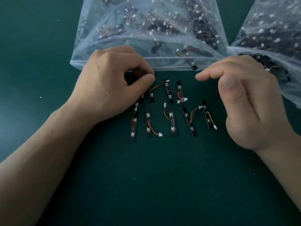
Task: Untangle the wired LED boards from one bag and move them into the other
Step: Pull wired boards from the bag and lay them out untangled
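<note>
Lift slowly the short black wired LED board (151,95) pinched in the left hand (112,85) on the dark green table (162,176) before the clear plastic bag (162,68), easing its orange wire (158,85) free with the slack, empty right hand (249,101).

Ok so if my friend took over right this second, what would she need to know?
Left hand: pinches the top end of a board in the far row.
Right hand: hovers open and holds nothing.
Things: about nine loose boards lie in two rows on the green mat. The middle bag and right bag both hold many more.
Done: most boards in the rows are separated.
Left: two far-row wires look twisted together. The rows need bagging, and the pictures don't show which bag is which.
</note>
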Tool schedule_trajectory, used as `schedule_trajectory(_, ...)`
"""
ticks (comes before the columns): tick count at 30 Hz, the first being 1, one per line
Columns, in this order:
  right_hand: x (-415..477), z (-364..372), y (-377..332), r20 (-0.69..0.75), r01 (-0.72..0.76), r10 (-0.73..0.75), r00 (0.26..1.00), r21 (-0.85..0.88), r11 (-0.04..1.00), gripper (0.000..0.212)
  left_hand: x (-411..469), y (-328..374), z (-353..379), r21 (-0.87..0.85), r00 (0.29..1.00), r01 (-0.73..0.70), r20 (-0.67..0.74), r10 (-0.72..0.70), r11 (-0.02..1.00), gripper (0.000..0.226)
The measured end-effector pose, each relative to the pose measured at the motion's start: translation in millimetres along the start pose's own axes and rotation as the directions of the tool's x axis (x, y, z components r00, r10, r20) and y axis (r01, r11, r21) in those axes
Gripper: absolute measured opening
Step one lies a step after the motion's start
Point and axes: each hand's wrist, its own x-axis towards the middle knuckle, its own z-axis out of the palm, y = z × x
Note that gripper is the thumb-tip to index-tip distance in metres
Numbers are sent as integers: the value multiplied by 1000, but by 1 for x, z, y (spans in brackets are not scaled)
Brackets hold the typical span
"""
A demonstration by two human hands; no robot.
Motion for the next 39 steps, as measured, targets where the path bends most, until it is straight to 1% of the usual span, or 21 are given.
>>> schedule_trajectory(4, 1, 0, -3, 44, 39, -38, 998, -36, 999, 48, 0, 0, -1, -2, 1000, 11, 10, -11, 1000, 11)
schedule_trajectory(7, 2, -2, -10, 159, 118, -97, 982, -127, 985, 55, 0, 0, -2, -7, 1000, 15, 24, -15, 1000, 11)
schedule_trajectory(9, 3, -2, -17, 251, 213, -158, 955, -213, 954, 60, 0, 0, -2, -9, 999, 17, 29, -16, 1000, 10)
schedule_trajectory(11, 1, 1, -25, 325, 303, -213, 921, -257, 918, 62, 0, 0, -2, -8, 999, 8, 31, -8, 1000, 10)
schedule_trajectory(13, -2, 4, -33, 394, 361, -244, 886, -256, 897, 63, 0, 0, -3, -8, 1000, -4, 31, 4, 1000, 9)
schedule_trajectory(17, -7, 10, -40, 491, 416, -257, 832, -246, 875, 68, 0, 1, -2, -17, 1000, -10, 18, 10, 1000, 12)
schedule_trajectory(23, -8, 14, -41, 533, 435, -237, 812, -282, 855, 76, 0, 0, -1, -26, 1000, -15, -3, 15, 1000, 12)
schedule_trajectory(28, -8, 14, -40, 519, 422, -230, 823, -289, 860, 72, 0, -1, 0, -40, 999, -11, -35, 10, 999, 11)
schedule_trajectory(31, -7, 13, -42, 507, 433, -252, 825, -277, 858, 72, 0, 1, -1, -51, 997, -15, -72, 12, 999, 12)
schedule_trajectory(34, -10, 15, -49, 499, 452, -279, 820, -267, 851, 74, 0, -1, 0, -68, 996, 17, -92, -24, 998, 14)
schedule_trajectory(39, -19, 22, -61, 525, 471, -285, 802, -264, 842, 76, 3, -2, 0, -75, 994, 29, -99, -37, 997, 8)
